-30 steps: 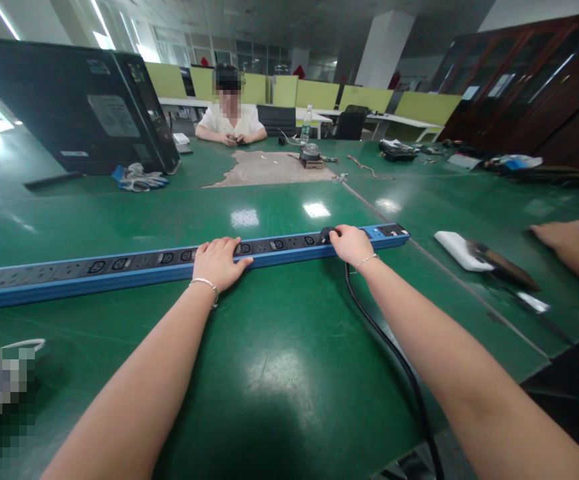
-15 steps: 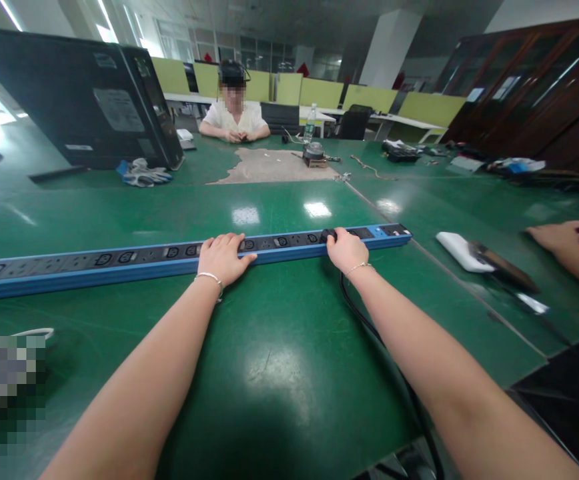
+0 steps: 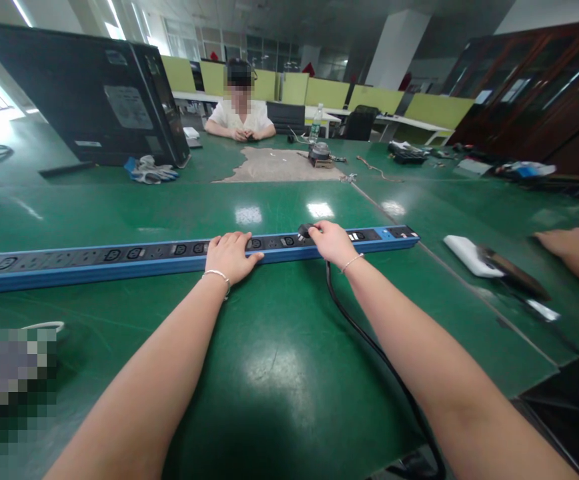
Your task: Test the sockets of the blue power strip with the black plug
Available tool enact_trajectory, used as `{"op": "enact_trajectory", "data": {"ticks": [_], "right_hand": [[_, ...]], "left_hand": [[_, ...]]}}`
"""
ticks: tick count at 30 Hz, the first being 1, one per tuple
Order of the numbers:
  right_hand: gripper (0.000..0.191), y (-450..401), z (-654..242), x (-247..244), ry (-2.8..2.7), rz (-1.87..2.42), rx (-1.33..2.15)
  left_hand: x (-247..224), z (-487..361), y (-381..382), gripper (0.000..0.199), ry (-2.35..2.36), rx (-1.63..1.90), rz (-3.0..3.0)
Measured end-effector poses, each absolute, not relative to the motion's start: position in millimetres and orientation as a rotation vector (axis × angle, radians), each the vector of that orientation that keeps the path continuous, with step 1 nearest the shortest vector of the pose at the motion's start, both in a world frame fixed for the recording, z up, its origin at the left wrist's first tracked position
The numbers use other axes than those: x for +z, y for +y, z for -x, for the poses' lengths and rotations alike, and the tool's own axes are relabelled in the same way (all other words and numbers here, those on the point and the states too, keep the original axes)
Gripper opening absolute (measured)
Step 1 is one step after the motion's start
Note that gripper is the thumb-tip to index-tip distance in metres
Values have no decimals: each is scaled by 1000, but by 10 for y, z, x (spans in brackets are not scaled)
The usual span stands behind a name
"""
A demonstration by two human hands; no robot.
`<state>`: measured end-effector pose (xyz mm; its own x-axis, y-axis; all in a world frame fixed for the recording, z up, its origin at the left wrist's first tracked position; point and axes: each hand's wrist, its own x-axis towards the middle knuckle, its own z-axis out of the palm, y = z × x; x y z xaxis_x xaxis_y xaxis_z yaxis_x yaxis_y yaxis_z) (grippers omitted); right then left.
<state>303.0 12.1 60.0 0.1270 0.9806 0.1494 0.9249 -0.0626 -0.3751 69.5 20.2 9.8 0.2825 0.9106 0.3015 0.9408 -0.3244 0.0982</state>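
A long blue power strip [image 3: 119, 269] with a black socket face lies across the green table [image 3: 279, 320]. My left hand [image 3: 232, 257] rests over the strip near its middle, fingers on the far edge and thumb out to the right, pressing it. My right hand [image 3: 330, 241] pinches a black plug [image 3: 305, 231], its metal pins showing, just above the sockets. From the plug a black cable [image 3: 354, 323] runs down beneath my right forearm to the table's front edge.
A large black computer case [image 3: 84, 100] and gloves [image 3: 150, 170] are at the back left. A person [image 3: 242, 119] sits opposite. At right lie a white object [image 3: 469, 256] and another person's hands [image 3: 564, 243]. A bottle [image 3: 316, 125] stands at the back.
My right hand has lifted the plug off the strip's sockets and moved it left, so its pins now show. My left hand remains on the strip. The view has shifted slightly.
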Motion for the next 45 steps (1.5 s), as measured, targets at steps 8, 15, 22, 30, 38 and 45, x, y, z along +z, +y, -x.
{"op": "enact_trajectory", "data": {"ticks": [8,15,22,30,38,45], "right_hand": [[34,133,-2482,530,-1926,1966,309],[36,149,-2282,584,-1933,2096,234],[36,89,-2213,647,-1913,2198,139],[31,201,-1989,677,-1940,2231,161],[34,133,-2030,571,-1896,2259,202],[32,24,-1984,393,-1869,2255,148]], "left_hand": [[72,-689,203,59,-1713,-496,2440],[63,-683,199,58,-1708,-507,2436],[56,-680,187,58,-1705,-545,2443],[27,-679,195,57,-1697,-599,2439],[23,-688,200,57,-1698,-621,2443],[76,-498,197,69,-1773,-546,2461]]}}
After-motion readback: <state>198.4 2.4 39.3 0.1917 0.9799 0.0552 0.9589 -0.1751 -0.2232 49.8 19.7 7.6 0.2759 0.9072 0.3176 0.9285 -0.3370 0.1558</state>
